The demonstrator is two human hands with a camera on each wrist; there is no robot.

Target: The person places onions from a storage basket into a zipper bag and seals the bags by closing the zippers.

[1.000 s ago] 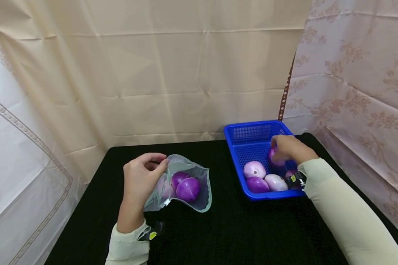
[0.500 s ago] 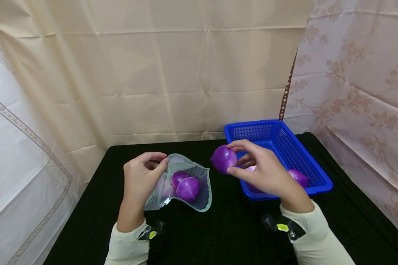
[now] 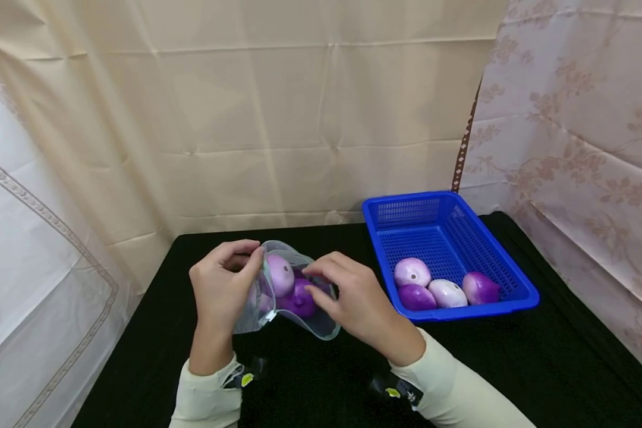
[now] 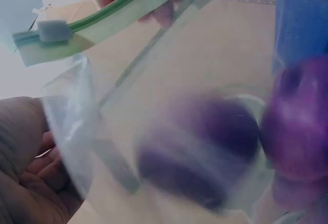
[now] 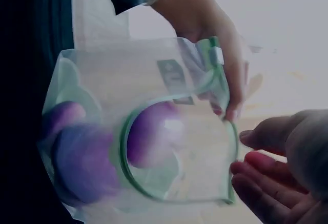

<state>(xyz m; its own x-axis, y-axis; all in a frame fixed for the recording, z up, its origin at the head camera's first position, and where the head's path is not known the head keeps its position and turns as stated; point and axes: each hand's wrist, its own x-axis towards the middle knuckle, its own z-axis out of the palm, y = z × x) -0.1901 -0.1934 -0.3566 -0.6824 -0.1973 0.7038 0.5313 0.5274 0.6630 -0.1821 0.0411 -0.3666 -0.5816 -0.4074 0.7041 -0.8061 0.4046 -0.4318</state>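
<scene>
My left hand (image 3: 219, 291) pinches the rim of a clear zip bag (image 3: 325, 327) between thumb and fingers, and its mouth gapes toward the right. Inside the bag lie several purple onions; a paler one (image 3: 280, 275) sits nearest the mouth, blurred in the right wrist view. A white slider (image 5: 217, 55) shows on the bag's green zip edge. At the bag's mouth is my right hand (image 3: 361, 300), thumb and fingers parted with nothing between them. In the right wrist view its fingertips (image 5: 246, 183) are close to the rim; touching or not, I cannot tell.
A blue perforated basket (image 3: 422, 238) stands at the right of the black-covered table (image 3: 321, 392). Along its near side lie several onions, among them a whitish one (image 3: 447, 293) and a purple one (image 3: 480, 288). Beige cloth (image 3: 246, 131) hangs behind.
My right hand took a purple onion from the basket, carried it left and let it go into the bag. My left hand kept its pinch and shifted slightly left with the rim.
</scene>
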